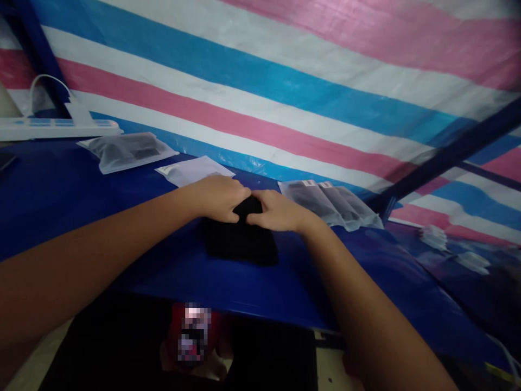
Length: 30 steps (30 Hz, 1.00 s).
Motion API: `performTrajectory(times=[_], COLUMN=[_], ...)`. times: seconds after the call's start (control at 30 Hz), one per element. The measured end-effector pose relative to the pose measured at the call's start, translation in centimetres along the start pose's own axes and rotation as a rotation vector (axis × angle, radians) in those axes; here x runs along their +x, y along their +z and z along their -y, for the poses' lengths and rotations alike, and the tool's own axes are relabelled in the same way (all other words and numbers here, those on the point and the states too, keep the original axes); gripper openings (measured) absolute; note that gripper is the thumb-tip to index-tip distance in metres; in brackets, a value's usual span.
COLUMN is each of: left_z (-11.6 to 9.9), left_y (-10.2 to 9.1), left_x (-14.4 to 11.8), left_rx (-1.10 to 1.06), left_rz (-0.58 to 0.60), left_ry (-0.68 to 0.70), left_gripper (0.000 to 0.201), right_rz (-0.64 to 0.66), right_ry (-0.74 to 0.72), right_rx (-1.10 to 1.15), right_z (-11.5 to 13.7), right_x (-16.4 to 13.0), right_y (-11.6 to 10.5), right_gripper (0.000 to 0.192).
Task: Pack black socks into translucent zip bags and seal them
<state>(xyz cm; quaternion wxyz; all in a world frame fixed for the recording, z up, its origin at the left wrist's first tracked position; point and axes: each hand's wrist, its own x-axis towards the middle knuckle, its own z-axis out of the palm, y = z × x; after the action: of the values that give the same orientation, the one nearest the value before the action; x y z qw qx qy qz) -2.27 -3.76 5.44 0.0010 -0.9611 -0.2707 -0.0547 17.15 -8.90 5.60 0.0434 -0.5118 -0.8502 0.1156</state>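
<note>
A folded piece of black cloth (242, 241) lies on the blue table (163, 271) in front of me. At its far edge my left hand (220, 198) pinches the cloth between thumb and fingers. Beside it, almost touching, my right hand (277, 210) grips the same edge, its thumb towards me. Some fingers of both hands are hidden behind the fabric. Just beyond my left hand lies a flat white pouch (195, 169). To the right of my right hand, several frosted zip bags (331, 203) with dark contents overlap in a row.
Another frosted bag (130, 152) with something dark inside lies at the back left. Behind it stands a white power strip (61, 128) with a plug and cable. A striped plastic sheet (260, 103) hangs behind the table, crossed by a dark slanting bar (451, 155) at the right.
</note>
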Motion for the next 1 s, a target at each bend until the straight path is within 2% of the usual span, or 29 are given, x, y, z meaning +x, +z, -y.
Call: performTrajectory(times=[0.17,0.2,0.33,0.37,0.43,0.53,0.6,0.73,0.8,0.87,1.0], left_z=[0.8,0.8,0.2,0.1,0.1,0.5,0.4,-0.7,-1.0,-0.7,0.3], left_y=[0.1,0.3,0.7,0.6,0.2,-0.6,-0.8,-0.5,-0.6,-1.0,-1.6], left_x=[0.1,0.1,0.2,0.2,0.2,0.0,-0.2,-0.4,-0.5,-0.6,-0.9], left_rx=[-0.166,-0.156,-0.016,-0.005,-0.055,-0.180,-0.184,-0.028,-0.027,-0.119,-0.275], left_rz=[0.197,0.177,-0.029,-0.039,0.043,0.245,0.283,0.100,0.077,0.156,0.325], left_ry=[-0.019,-0.013,0.038,0.037,0.003,-0.070,-0.088,-0.058,-0.033,-0.045,-0.121], left_gripper=[0.028,0.027,0.034,0.036,0.037,0.036,0.035,0.041,0.043,0.042,0.036], right_rz=[-0.097,-0.087,0.045,0.054,0.007,-0.136,-0.160,0.029,0.092,0.049,-0.121], right_ry=[-0.065,-0.050,-0.015,-0.032,-0.090,-0.165,-0.153,-0.023,-0.036,-0.088,-0.178], right_rx=[-0.227,-0.215,-0.033,-0.030,-0.109,-0.280,-0.271,0.013,0.065,-0.004,-0.194], right_z=[0.3,0.3,-0.4,-0.5,-0.4,0.4,0.6,0.0,-0.1,0.3,1.5], right_x=[0.0,0.0,-0.2,-0.2,-0.3,-0.1,-0.1,-0.4,-0.6,-0.7,-0.6], right_y=[0.5,0.5,-0.2,-0.2,0.1,0.7,0.7,-0.3,-0.5,-0.3,0.6], right_gripper=[0.032,0.031,0.030,0.028,0.027,0.031,0.033,0.042,0.041,0.037,0.031])
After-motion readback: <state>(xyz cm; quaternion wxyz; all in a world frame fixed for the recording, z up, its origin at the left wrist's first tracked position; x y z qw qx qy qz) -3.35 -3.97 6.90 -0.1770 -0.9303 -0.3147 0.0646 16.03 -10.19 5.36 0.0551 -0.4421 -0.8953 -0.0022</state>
